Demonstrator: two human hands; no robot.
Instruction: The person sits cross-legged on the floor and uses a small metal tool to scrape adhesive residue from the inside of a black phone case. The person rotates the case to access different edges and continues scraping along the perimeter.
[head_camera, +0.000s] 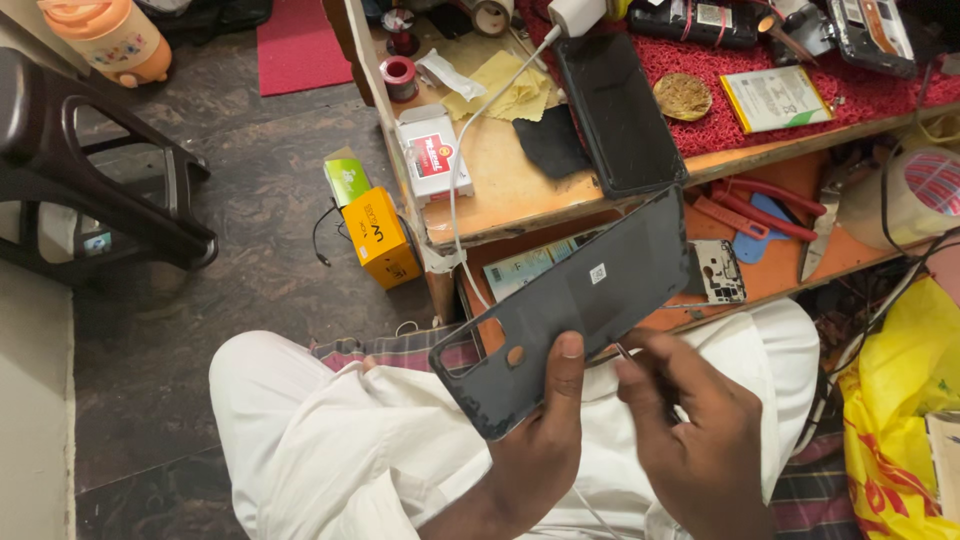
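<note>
The left hand (545, 440) grips a dark phone back cover (575, 300) above the lap, just below the bench (510, 190) edge; the right hand (690, 430) pinches a thin tool (622, 352) at the cover's lower edge.

Above the left hand (540, 440), the dark back cover (575, 305) rises tilted and blocks the way to the orange shelf (770, 270). Just beyond the cover's far end, the bench edge (520, 215) and the black phone (620, 115) crowd the space. Right of the right hand (695, 435), a yellow bag (905, 400) hems the lap. Left of both hands, bare floor (250, 260) lies open.
</note>
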